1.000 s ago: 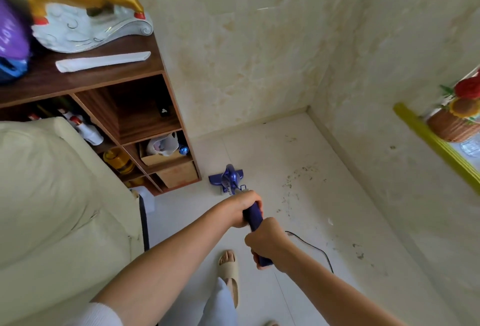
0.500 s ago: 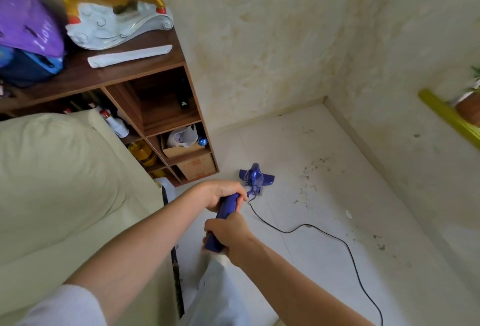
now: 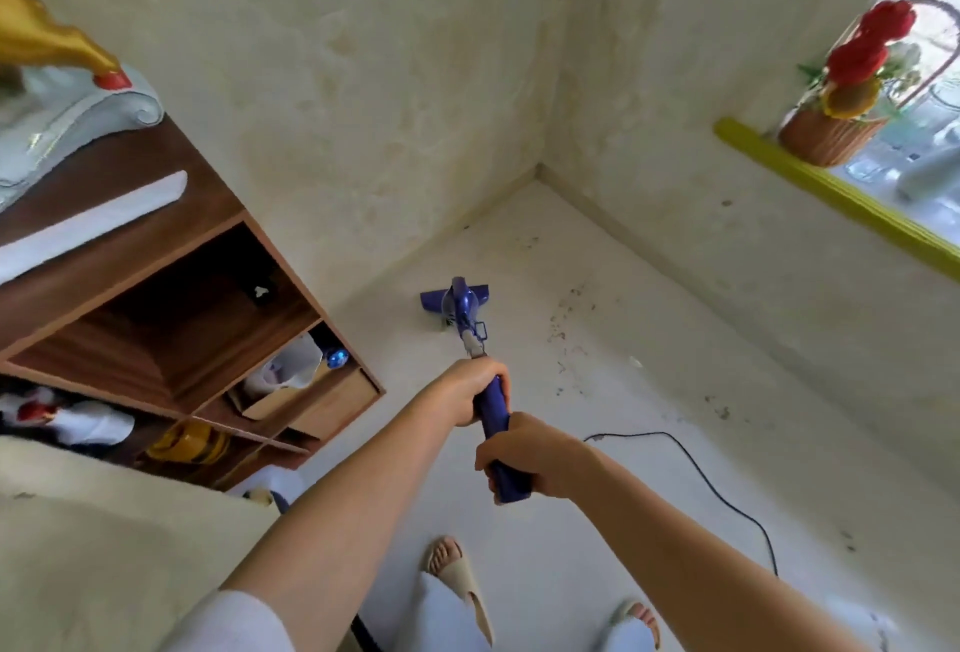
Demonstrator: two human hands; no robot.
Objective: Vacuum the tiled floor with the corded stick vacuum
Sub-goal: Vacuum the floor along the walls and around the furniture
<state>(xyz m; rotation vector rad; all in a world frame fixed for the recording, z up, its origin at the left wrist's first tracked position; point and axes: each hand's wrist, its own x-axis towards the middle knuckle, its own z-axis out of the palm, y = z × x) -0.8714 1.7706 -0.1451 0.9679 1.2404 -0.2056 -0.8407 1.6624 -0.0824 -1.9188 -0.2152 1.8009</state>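
While both feet in pale slippers (image 3: 460, 576) are standing on the tiled floor (image 3: 597, 511) at the bottom of the view, the right hand (image 3: 532, 456) is wrapping its curled fingers tightly round the near end of the blue handle (image 3: 497, 436) of the stick vacuum, and the left hand (image 3: 470, 391) is gripping the same handle just beyond it, fingers closed round the upper part. Neither hand is showing any slack. A black cord (image 3: 727, 501) is trailing across the tiles to the right, curving back toward the person, well apart from the cleaning path. Further out, the vacuum's body is sloping down to the blue floor head (image 3: 457, 299), which is resting flat on the tiles, out from the rear wall and just right of the wooden shelf unit (image 3: 171, 308). To the right of the head, scattered dark debris (image 3: 563, 326) is lying on the floor, running toward the corner (image 3: 537, 173) and along the side wall.

Judging by this, the person is working mid-sweep, with the strip beside the shelf unit being covered and the dirty patch not yet reached. The next move is probably calling for a swing of the head to the right into the specks, keeping it flat on the tiles, then a push into the corner. The cord is likely needing to stay behind the head.
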